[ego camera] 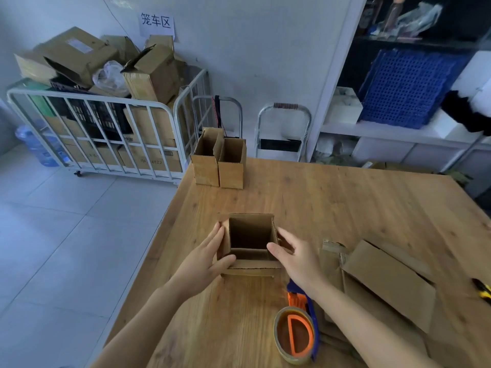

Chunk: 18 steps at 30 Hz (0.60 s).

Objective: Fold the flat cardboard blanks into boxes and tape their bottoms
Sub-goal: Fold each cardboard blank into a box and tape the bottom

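From my remote seat I see the left hand (pixel 206 257) with fingers (pixel 212 239) spread flat against the left wall of an open-topped cardboard box (pixel 249 241), thumb hooked at its near corner. The right hand (pixel 295 254) cups the right wall, fingers loosely spread, thumb at the near rim. The box stands upright on the wooden desk (pixel 332 203), mid-desk, flaps out. At 5 o'clock from it lies a tape dispenser (pixel 297 330), orange and blue, with its roll. At 3 to 4 o'clock, flat cardboard blanks (pixel 388 282) are stacked. At 12 o'clock, by the desk's far edge, two finished boxes (pixel 219 163) stand side by side, touching.
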Each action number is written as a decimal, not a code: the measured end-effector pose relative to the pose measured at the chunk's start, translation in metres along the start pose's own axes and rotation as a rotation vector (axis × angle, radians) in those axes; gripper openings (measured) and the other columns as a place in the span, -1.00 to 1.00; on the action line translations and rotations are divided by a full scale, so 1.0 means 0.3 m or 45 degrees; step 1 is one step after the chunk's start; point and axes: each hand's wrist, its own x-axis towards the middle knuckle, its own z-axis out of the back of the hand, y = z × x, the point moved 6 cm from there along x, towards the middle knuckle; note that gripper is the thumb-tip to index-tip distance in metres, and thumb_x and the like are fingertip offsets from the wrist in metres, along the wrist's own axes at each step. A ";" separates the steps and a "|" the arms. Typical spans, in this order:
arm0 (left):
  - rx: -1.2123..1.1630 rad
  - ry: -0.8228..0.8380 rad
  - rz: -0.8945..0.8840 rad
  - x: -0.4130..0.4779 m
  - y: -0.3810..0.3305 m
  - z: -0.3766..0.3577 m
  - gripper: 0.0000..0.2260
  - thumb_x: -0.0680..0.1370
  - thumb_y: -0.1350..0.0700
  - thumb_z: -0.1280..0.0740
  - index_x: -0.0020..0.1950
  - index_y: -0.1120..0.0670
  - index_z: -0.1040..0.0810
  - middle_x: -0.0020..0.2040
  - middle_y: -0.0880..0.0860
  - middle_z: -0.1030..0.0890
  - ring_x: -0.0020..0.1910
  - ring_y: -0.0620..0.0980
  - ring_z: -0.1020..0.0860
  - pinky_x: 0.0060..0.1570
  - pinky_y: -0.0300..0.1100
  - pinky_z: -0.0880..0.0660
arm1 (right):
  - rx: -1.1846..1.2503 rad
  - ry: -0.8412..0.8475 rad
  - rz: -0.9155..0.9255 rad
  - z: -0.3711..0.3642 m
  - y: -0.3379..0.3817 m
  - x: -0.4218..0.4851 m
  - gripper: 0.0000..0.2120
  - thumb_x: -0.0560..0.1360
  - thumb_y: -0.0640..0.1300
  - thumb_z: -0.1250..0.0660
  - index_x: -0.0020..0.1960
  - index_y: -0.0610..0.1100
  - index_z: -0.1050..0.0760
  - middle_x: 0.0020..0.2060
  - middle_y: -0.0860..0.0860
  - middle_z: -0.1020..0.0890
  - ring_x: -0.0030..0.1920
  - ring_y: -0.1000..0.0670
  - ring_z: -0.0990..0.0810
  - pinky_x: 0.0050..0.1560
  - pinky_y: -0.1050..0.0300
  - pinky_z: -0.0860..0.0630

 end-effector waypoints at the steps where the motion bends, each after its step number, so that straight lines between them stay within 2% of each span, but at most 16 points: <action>1: 0.046 0.022 -0.014 0.000 0.004 0.001 -0.32 0.60 -0.17 -0.16 0.58 -0.04 0.15 0.56 -0.16 0.15 0.52 -0.13 -0.09 0.38 -0.30 -0.12 | 0.015 0.011 0.036 -0.003 -0.003 -0.008 -0.48 0.54 0.08 -0.27 0.46 0.01 -0.27 0.40 0.10 -0.39 0.41 0.07 -0.35 0.32 0.20 -0.33; 3: 0.137 0.080 -0.045 0.003 0.006 0.003 -0.27 0.57 -0.23 -0.16 0.58 -0.03 0.17 0.55 -0.16 0.18 0.51 -0.12 -0.10 0.39 -0.28 -0.15 | -0.057 0.063 0.150 -0.012 -0.006 -0.021 -0.46 0.53 0.27 -0.16 0.43 0.07 -0.28 0.41 0.18 -0.32 0.44 0.13 -0.28 0.41 0.16 -0.30; 6: 0.296 0.159 -0.063 0.015 0.012 0.008 -0.18 0.47 -0.41 -0.02 0.58 -0.01 0.15 0.55 -0.16 0.22 0.51 -0.15 -0.08 0.41 -0.23 -0.19 | -0.293 0.212 0.274 -0.039 -0.024 -0.027 -0.16 0.39 0.54 0.15 0.45 0.06 -0.29 0.46 0.24 -0.20 0.49 0.17 -0.15 0.48 0.05 -0.20; 9: 0.340 0.186 -0.059 0.030 0.008 0.014 -0.05 0.36 -0.53 0.20 0.58 0.04 0.13 0.56 -0.12 0.23 0.53 -0.15 0.03 0.47 -0.15 -0.15 | -0.431 0.336 0.264 -0.046 -0.042 -0.003 -0.06 0.32 0.60 0.16 0.52 0.07 -0.16 0.52 0.21 -0.08 0.52 0.14 -0.03 0.49 0.01 -0.10; 10: 0.328 0.187 -0.055 0.033 0.007 0.013 -0.02 0.34 -0.55 0.22 0.58 0.05 0.11 0.56 -0.12 0.22 0.53 -0.16 0.05 0.47 -0.13 -0.14 | -0.481 0.369 0.270 -0.047 -0.042 0.004 -0.10 0.35 0.57 0.10 0.53 0.07 -0.13 0.52 0.21 -0.07 0.52 0.13 -0.02 0.48 0.02 -0.08; 12: 0.245 0.123 -0.034 0.042 0.008 0.009 -0.06 0.38 -0.53 0.16 0.58 0.05 -0.01 0.57 -0.12 0.11 0.52 -0.16 -0.05 0.45 -0.14 -0.18 | -0.524 0.351 0.279 -0.037 -0.030 0.016 -0.32 0.50 0.38 -0.07 0.51 0.06 -0.20 0.52 0.17 -0.14 0.51 0.11 -0.08 0.46 0.05 -0.10; 14: 0.053 -0.083 0.022 0.053 0.014 0.017 -0.27 0.50 -0.38 -0.03 0.52 0.05 -0.26 0.55 -0.12 -0.13 0.47 -0.15 -0.23 0.40 -0.18 -0.25 | -0.485 0.238 0.273 -0.018 -0.007 0.032 -0.53 0.57 0.15 -0.18 0.42 -0.01 -0.37 0.46 0.10 -0.31 0.47 0.09 -0.24 0.42 0.13 -0.21; 16: -0.020 -0.318 0.047 0.063 0.012 0.030 -0.49 0.56 -0.22 -0.19 0.40 0.06 -0.46 0.45 -0.09 -0.37 0.37 -0.13 -0.38 0.29 -0.24 -0.33 | -0.443 0.133 0.224 -0.010 0.013 0.052 -0.63 0.57 0.07 -0.25 0.31 -0.07 -0.50 0.36 0.05 -0.47 0.36 0.06 -0.41 0.28 0.23 -0.34; 18: 0.074 -0.440 0.058 0.072 -0.006 0.030 -0.58 0.56 -0.14 -0.26 0.33 0.07 -0.49 0.31 -0.04 -0.50 0.22 -0.09 -0.51 0.10 -0.28 -0.43 | -0.427 -0.008 0.157 -0.003 0.022 0.069 -0.66 0.53 0.05 -0.32 0.25 -0.07 -0.51 0.23 0.03 -0.55 0.21 0.05 -0.51 0.10 0.31 -0.42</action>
